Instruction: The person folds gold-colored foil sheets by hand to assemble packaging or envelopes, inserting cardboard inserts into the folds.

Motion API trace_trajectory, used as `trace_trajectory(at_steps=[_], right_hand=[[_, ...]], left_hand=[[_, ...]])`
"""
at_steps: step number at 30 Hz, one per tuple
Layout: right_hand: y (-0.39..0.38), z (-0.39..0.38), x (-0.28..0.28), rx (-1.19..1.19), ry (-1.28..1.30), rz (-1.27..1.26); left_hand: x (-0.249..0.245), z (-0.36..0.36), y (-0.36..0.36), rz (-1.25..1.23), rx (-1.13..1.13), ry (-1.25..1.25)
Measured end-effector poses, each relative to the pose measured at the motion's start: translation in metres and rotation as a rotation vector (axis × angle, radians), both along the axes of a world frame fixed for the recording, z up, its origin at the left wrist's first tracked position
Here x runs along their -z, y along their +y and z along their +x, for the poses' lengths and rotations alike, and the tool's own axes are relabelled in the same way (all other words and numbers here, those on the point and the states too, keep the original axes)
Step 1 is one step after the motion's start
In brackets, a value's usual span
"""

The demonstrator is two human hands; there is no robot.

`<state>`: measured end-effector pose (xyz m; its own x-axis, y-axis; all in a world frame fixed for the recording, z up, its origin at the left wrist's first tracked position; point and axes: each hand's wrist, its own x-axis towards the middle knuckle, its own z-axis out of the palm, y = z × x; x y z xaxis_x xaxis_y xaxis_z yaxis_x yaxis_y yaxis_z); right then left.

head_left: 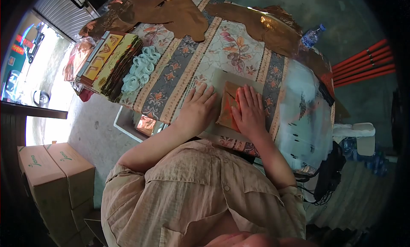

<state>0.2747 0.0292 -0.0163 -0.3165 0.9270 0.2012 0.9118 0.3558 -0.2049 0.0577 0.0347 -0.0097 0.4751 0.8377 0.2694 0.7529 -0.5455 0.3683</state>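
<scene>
A folded, shiny copper-coloured packet (pixel 227 105) lies on a flat greyish sheet (pixel 219 79) near the front edge of the table. My right hand (pixel 250 112) rests flat on the right side of the packet, its fingers stretched out and pointing away from me. To the left of the packet, my left hand (pixel 197 109) lies palm down with its fingers extended, over the sheet's left side and the patterned tablecloth (pixel 171 93). Neither hand is closed round anything. What lies under the palms is hidden.
White ribbon-like coils (pixel 141 70) and stacked printed packets (pixel 112 61) stand at the left. Clear plastic bags (pixel 301 114) cover the right side. Copper-coloured sheets (pixel 171 12) and a bottle (pixel 312 36) lie along the far edge. Cartons (pixel 60 166) stand on the floor.
</scene>
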Motion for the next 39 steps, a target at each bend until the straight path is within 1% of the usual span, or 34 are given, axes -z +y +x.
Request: trace_trajectory(at_steps=[6, 8, 12, 14, 18, 21, 23, 24, 26, 30, 32, 33, 35, 39], right_hand=[[0.000, 0.000, 0.001, 0.003, 0.013, 0.003], [-0.001, 0.000, 0.003, 0.004, 0.006, 0.006], [0.000, 0.000, 0.004, 0.008, 0.002, 0.006], [0.000, 0.000, 0.004, 0.010, 0.005, 0.002], [0.000, 0.001, 0.006, 0.007, -0.009, -0.004], [0.000, 0.001, 0.006, 0.002, -0.004, -0.009], [0.000, 0.001, 0.007, 0.003, 0.000, -0.007], [0.000, 0.001, 0.007, 0.003, 0.004, -0.008], [0.000, 0.000, 0.006, 0.002, -0.001, -0.007], [0.000, 0.000, 0.006, 0.000, -0.027, 0.017], [0.001, 0.000, 0.007, 0.002, -0.022, 0.013], [0.000, 0.000, 0.007, 0.003, -0.017, 0.005], [0.000, 0.000, 0.006, 0.004, -0.019, 0.002], [0.001, -0.002, 0.004, 0.005, -0.007, -0.010]], left_hand=[[-0.018, 0.004, 0.001, -0.004, 0.002, -0.044], [-0.017, 0.004, 0.004, 0.042, 0.035, -0.003], [-0.025, 0.005, 0.009, 0.053, 0.049, 0.017], [-0.036, 0.006, 0.012, -0.052, 0.043, 0.032], [-0.040, 0.012, 0.013, -0.080, 0.023, 0.081], [-0.027, 0.016, 0.014, -0.036, -0.012, 0.091], [-0.026, 0.018, 0.013, 0.093, -0.027, -0.006], [-0.033, 0.018, 0.011, 0.095, -0.026, -0.007], [-0.049, 0.019, 0.009, 0.120, -0.028, 0.114], [-0.037, 0.020, 0.010, 0.055, -0.020, 0.177], [-0.031, 0.023, 0.011, -0.080, -0.063, 0.061], [-0.031, 0.023, 0.011, -0.078, -0.062, 0.061], [-0.031, 0.025, 0.010, -0.007, -0.082, -0.111], [-0.027, 0.027, 0.011, -0.086, -0.066, -0.084]])
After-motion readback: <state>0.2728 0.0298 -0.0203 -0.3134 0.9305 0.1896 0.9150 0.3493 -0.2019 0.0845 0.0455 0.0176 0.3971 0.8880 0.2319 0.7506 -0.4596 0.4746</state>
